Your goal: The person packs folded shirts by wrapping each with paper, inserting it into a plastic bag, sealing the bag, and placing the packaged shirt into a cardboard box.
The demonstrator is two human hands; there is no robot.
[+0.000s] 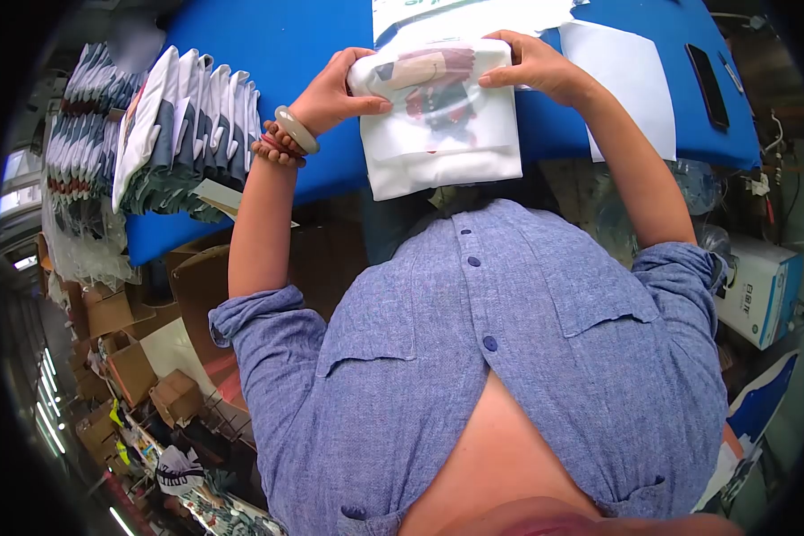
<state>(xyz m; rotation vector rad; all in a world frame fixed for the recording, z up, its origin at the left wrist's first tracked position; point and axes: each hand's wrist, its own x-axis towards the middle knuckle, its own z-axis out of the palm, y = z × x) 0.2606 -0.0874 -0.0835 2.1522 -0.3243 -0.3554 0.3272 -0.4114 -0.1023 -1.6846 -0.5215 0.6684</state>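
In the head view my left hand [347, 91] grips the left upper edge of a folded white T-shirt [384, 170], thumb on top and fingers behind. My right hand [538, 70] holds its right upper edge the same way. The shirt carries a printed figure, seen through a shiny translucent layer on its upper part. Its lower edge hangs over the table's front edge, close to my body. The fingers behind the shirt are hidden. A bangle and beads circle my left wrist.
Stacks of folded white and grey-green garments [183, 125] stand on the left of the blue table [308, 31]. White paper [621, 85] and a phone [707, 85] lie to the right. Cardboard boxes [177, 397] sit below left, a white-blue box [759, 290] below right.
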